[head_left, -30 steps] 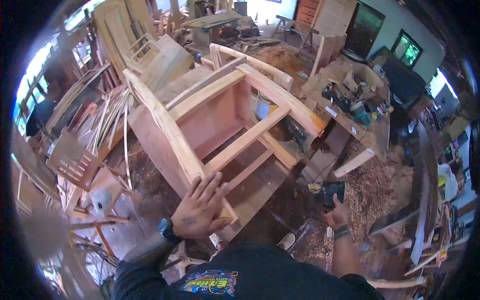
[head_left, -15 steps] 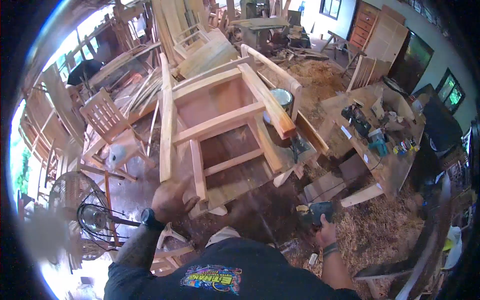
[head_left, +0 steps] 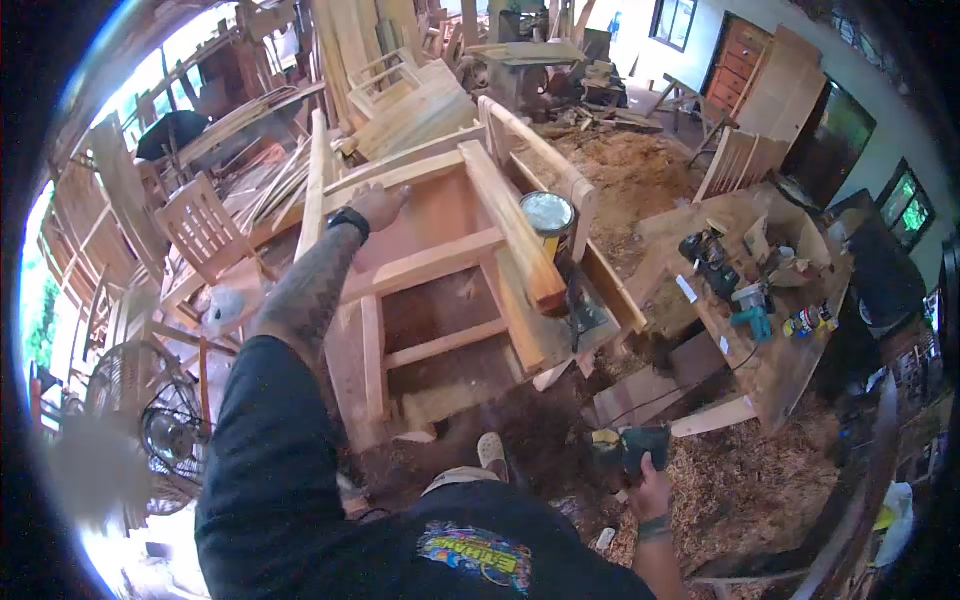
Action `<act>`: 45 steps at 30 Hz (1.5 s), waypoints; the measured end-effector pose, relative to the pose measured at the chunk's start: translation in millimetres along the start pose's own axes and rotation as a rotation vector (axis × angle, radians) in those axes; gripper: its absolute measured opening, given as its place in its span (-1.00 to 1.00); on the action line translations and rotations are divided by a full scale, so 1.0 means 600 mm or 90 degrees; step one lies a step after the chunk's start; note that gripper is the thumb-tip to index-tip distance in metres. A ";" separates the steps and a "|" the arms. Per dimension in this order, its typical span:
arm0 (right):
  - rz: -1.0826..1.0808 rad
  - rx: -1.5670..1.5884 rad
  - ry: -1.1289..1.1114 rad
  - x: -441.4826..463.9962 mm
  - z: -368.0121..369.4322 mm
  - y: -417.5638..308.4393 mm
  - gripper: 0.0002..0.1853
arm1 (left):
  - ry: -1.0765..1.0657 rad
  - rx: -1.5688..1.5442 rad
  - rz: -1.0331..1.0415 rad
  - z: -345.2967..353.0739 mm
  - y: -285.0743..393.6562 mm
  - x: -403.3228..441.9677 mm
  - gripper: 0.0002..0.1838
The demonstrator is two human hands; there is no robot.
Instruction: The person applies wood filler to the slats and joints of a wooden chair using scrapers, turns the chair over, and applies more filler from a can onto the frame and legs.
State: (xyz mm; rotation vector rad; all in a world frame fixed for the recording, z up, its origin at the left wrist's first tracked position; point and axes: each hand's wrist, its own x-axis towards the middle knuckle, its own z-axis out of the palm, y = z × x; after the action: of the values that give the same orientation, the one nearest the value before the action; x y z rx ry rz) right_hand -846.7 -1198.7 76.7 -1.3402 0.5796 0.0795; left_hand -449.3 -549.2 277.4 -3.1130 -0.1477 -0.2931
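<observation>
A pale wooden furniture frame [head_left: 425, 267] with thick legs and cross rails lies on a work table in front of me. My left hand [head_left: 380, 205] reaches over its far left part, fingers stretched out near the upper rail; whether they touch the wood I cannot tell. Low on the right, my right hand [head_left: 650, 487] is wrapped round a dark green power tool [head_left: 643, 448], held apart from the frame above the sawdust-strewn floor. The tool's exact kind is unclear. An open can [head_left: 547, 213] stands beside the frame's right leg.
At right, a wooden table [head_left: 690, 225] bears a teal power tool [head_left: 752, 308] and bottles. A slatted chair [head_left: 205, 228] and a standing fan [head_left: 170, 435] are at left. Boards lean at the back. Sawdust [head_left: 640, 165] covers much floor.
My left hand has moved forward from the frame's near left corner to its far rail. The view has shifted slightly. My right hand still holds the power tool low at right.
</observation>
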 end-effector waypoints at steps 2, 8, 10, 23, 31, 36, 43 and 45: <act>0.000 0.031 0.038 -0.014 0.006 -0.039 -0.53 | 0.032 -0.066 -0.069 -0.019 0.064 0.023 -0.17; -0.026 -0.238 0.094 -0.083 0.061 -0.193 -0.62 | 0.167 -0.121 0.183 0.017 0.180 0.097 -0.03; 0.035 -0.055 0.161 -0.077 0.110 -0.234 -0.61 | 0.045 -0.117 0.181 0.008 0.188 0.124 0.01; -0.048 -0.016 0.002 0.218 0.138 -0.238 -0.57 | -0.019 -0.137 0.705 -0.074 0.282 0.040 -0.23; -0.091 -0.106 -0.144 0.336 0.176 -0.294 -0.61 | 0.143 0.005 0.496 -0.025 0.207 0.152 -0.26; -0.249 -0.157 -0.194 0.381 0.179 -0.316 -0.63 | -0.013 -0.095 0.113 -0.073 0.210 0.080 -0.22; -0.188 -0.015 -0.337 0.388 0.280 -0.463 -0.57 | -0.065 -0.501 0.260 -0.192 0.427 -0.040 -0.47; -0.186 0.130 -0.407 0.404 0.338 -0.479 -0.58 | -0.163 -0.610 0.210 -0.211 0.483 -0.060 -0.48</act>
State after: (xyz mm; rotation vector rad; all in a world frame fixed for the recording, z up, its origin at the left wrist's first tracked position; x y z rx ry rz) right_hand -459.3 -1146.6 249.0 -1.1055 -0.1460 0.1944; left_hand -480.2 -843.6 394.1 -3.9916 0.7121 0.0890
